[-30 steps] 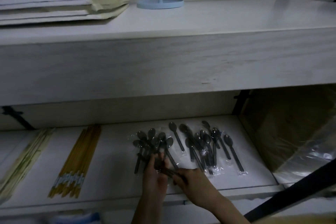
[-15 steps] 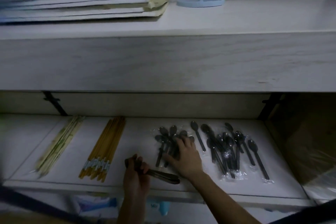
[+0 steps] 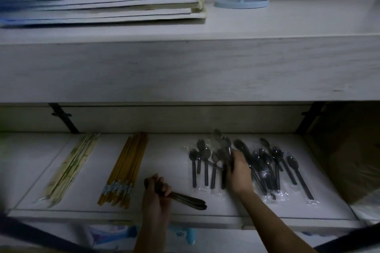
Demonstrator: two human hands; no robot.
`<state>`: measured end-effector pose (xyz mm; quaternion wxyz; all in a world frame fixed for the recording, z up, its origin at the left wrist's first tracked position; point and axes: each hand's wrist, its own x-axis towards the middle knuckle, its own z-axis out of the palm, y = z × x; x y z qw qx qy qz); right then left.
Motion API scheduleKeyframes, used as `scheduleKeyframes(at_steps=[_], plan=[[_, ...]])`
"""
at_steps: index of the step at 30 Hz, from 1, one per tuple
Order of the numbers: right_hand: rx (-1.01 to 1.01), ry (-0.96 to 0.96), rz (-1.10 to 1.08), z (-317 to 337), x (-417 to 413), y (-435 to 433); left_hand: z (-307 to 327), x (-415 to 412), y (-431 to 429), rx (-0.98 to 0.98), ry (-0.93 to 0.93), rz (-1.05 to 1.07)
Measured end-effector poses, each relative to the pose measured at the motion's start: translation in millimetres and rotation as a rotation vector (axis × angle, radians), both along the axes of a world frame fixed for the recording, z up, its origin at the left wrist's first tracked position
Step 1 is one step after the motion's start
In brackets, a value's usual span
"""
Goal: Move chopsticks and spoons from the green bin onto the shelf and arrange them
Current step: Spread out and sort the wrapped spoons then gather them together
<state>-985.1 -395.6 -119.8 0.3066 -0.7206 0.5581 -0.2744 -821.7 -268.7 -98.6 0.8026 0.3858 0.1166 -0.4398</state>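
Your shelf is well stocked: pale chopsticks and yellow chopsticks lie in tidy bundles on the left, but the wrapped spoons on the right look jumbled. Your right hand grasps several wrapped ones; your left hand grips a dark spoon bundle. Mostly sorting remains, I'd say; the green bin isn't visible.
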Motion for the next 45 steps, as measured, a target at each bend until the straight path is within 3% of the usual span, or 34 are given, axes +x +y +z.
scheduleKeyframes(at_steps=[4,8,13,17,20,22,28,34,38,42,45], plan=[[0.034,0.252,-0.026,-1.1,-5.9,-9.7,-3.2,4.0,1.2,-0.022,-0.008,-0.036],[-0.091,0.295,-0.200,0.4,-10.3,0.1,-0.6,5.7,-0.7,0.002,-0.008,-0.078],[0.078,0.473,-0.041,-17.0,-27.5,5.3,-0.1,5.2,-3.4,0.059,-0.018,-0.162],[-0.017,0.385,-0.159,-11.4,-40.9,9.7,-4.0,4.0,-7.4,0.064,-0.017,-0.200],[0.042,0.424,-0.292,-11.3,-55.7,13.5,-5.7,1.3,-10.4,0.066,-0.035,-0.217],[0.053,0.450,-0.237,-15.9,-59.2,16.6,-5.7,-0.5,-12.8,0.073,-0.039,-0.224],[-0.045,0.250,-0.090,-10.7,-51.8,16.8,-6.6,-6.3,-19.6,0.064,-0.012,-0.250],[0.031,0.446,-0.082,-20.1,-63.6,13.2,-12.1,-2.0,-24.1,0.055,-0.014,-0.259],[-0.015,0.336,-0.195,-15.7,-68.8,7.1,-13.3,0.6,-22.9,0.076,-0.038,-0.275],[-0.028,0.403,-0.323,-4.0,-64.0,4.2,-13.0,13.3,-24.0,0.133,-0.086,-0.332],[-0.142,0.117,-0.234,12.2,-40.2,21.6,-6.3,25.6,-27.8,0.146,-0.158,-0.405]])
